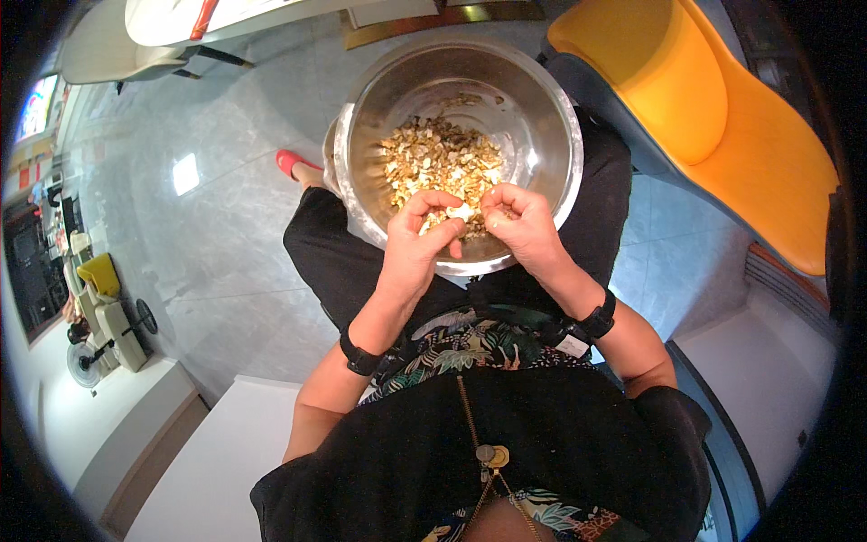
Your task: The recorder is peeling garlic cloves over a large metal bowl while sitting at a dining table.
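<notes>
A large metal bowl (542, 162) rests on my lap between my knees. Many small pale and golden-brown pieces of food (440, 156), of a kind I cannot tell, lie inside it, with darker bits towards the far side. Over its near edge, my left hand (423, 230) pinches a whitish piece (462, 212) between thumb and fingers. Close beside it on the right, my right hand (518, 220) has its thumb and fingertips together around a small bit, whose shape is mostly hidden by the fingers. Both wrists wear black bands.
An orange and dark chair (691, 135) stands to the right of the bowl. At the upper left are a white table (250, 17) and a pale chair (115, 51). Grey tiled floor (230, 237) spreads on the left, with a fan (85, 366) beyond.
</notes>
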Demonstrator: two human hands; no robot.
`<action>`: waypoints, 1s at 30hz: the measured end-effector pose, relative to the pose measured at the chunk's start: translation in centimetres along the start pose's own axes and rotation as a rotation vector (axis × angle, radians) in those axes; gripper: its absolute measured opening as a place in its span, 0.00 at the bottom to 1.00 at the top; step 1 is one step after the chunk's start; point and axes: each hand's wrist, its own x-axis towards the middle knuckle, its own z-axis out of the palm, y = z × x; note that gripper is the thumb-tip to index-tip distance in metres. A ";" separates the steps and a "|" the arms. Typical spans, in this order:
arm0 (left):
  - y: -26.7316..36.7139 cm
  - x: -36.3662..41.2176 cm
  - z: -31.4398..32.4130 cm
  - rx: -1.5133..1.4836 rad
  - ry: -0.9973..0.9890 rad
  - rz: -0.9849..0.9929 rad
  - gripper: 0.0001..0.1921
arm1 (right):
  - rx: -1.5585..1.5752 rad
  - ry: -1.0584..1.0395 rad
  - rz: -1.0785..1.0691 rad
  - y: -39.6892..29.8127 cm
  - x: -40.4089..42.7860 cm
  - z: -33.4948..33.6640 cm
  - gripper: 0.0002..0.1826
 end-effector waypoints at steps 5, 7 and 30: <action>0.0 0.1 -0.6 -0.265 -0.061 -0.131 0.12 | 0.077 0.000 0.071 -0.3 -0.2 -0.7 0.02; 0.0 0.0 -0.4 -0.348 -0.068 -0.178 0.12 | 0.199 -0.056 0.121 -0.5 -0.4 -0.9 0.03; 0.9 -0.4 -2.3 -0.248 -0.096 -0.113 0.14 | 0.873 -0.236 0.446 0.6 0.7 -0.7 0.05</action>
